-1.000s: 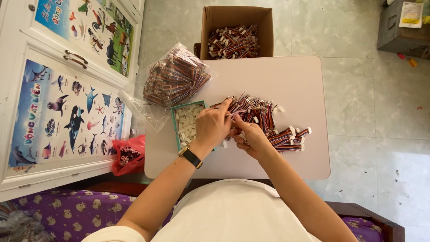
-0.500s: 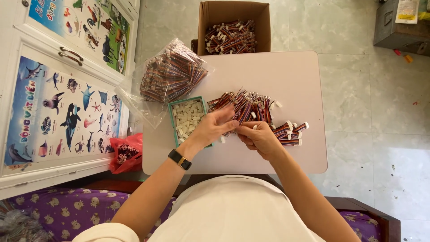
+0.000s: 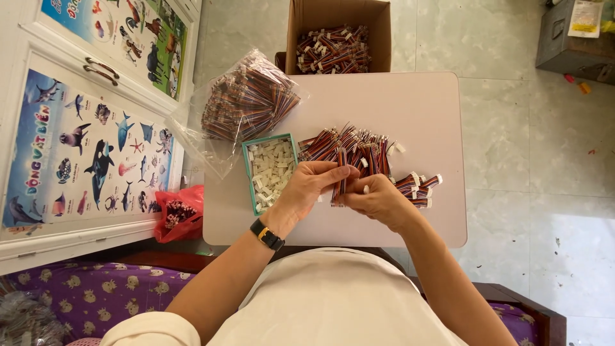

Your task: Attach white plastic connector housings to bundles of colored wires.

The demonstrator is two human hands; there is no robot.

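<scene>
Together, left hand (image 3: 307,189) and right hand (image 3: 378,200) pinch one wire bundle (image 3: 339,174).

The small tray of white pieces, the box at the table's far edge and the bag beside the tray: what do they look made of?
The tray looks like thin teal card or plastic; its straight, thin walls leave it open. The white pieces inside seem moulded plastic, blocky and matte. The box is brown cardboard, with folded flaps. The bag is clear plastic film, glossy and crinkled, with wires showing through.

Wire bundle (image 3: 339,176) now upright between hands
</scene>
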